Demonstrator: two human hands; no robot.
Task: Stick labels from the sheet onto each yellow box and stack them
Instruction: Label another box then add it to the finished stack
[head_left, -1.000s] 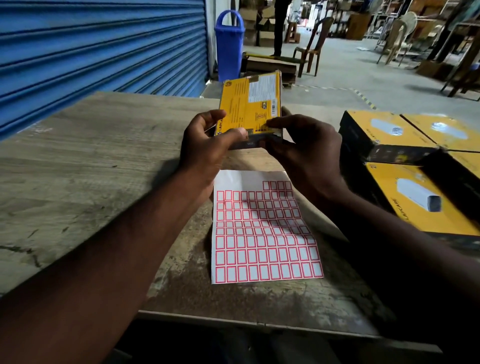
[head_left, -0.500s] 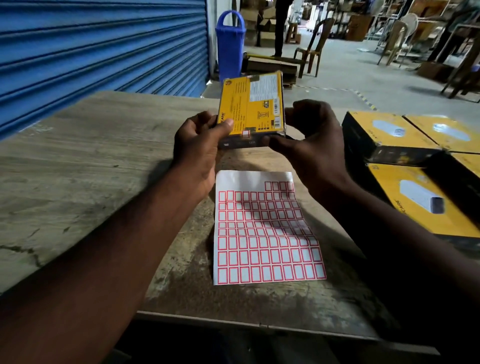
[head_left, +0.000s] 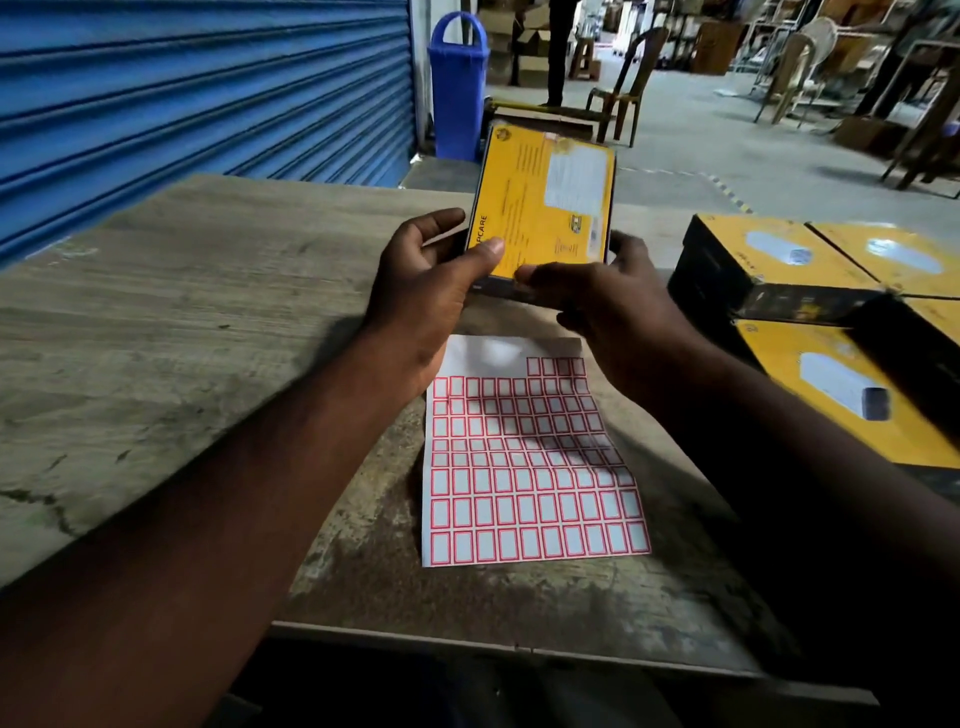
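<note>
Both grips are on one yellow box (head_left: 545, 202). The left grip (head_left: 426, 291) curls round its left edge with the thumb on the yellow face. The right grip (head_left: 613, 306) holds the lower right corner, thumb laid along the face's bottom edge. The box is in the air over the table (head_left: 182, 286), tipped up toward the camera, above the far end of the label sheet (head_left: 524, 467). The other yellow boxes (head_left: 810, 260) sit grouped at the table's right side, well apart.

Risks:
- **Group of boxes:** a careless set-down could shove it, and its near box looks close to the table edge.
- **Held box:** it is gripped at the lower end only, so the free top could swing out if either thumb slackens.
- **Sheet:** it lies loose and slightly curled, so a forearm dropping could drag or crease it.
- **Label:** any label under the right thumb is hidden, so I cannot tell whether it sits flat. Uneven pressing would leave a lifted corner.

Versus half a second ago:
- The box stands steeper and higher.
- The right thumb now covers the spot where a small red-bordered label showed.
- The right fingers have dropped from behind the box's right edge to lower down.
- The sheet has not moved.
</note>
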